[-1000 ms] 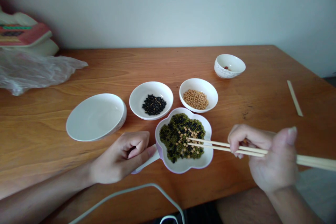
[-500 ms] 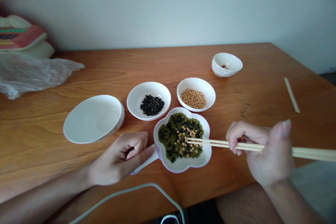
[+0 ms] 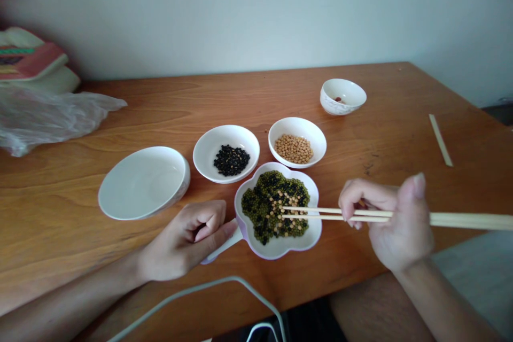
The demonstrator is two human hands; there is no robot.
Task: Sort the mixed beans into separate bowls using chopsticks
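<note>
My left hand (image 3: 192,240) is closed around the handle of a white, lilac-edged, flower-shaped dish (image 3: 276,254). Green beans (image 3: 256,208) fill much of it, mixed with black beans and some tan soybeans near the middle. A pair of wooden chopsticks (image 3: 328,213) is gripped in my right hand (image 3: 393,219), to the right of the dish. Their tips reach in among the soybeans, slightly apart; whether they pinch a bean I cannot tell. Just behind the dish stand a white bowl of black beans (image 3: 231,160) and another of soybeans (image 3: 294,148).
A large white bowl (image 3: 140,184) stands at left. Farther back is a small bowl (image 3: 340,99) with a few reddish bits. A flat wooden strip (image 3: 441,140) lies at right. Clear plastic (image 3: 60,115) sits at far left, and a white cable (image 3: 192,291) crosses in front.
My right hand has shifted a little left and up, and the chopstick tips have spread apart. My left hand keeps the dish handle. The whole view has shifted slightly.
</note>
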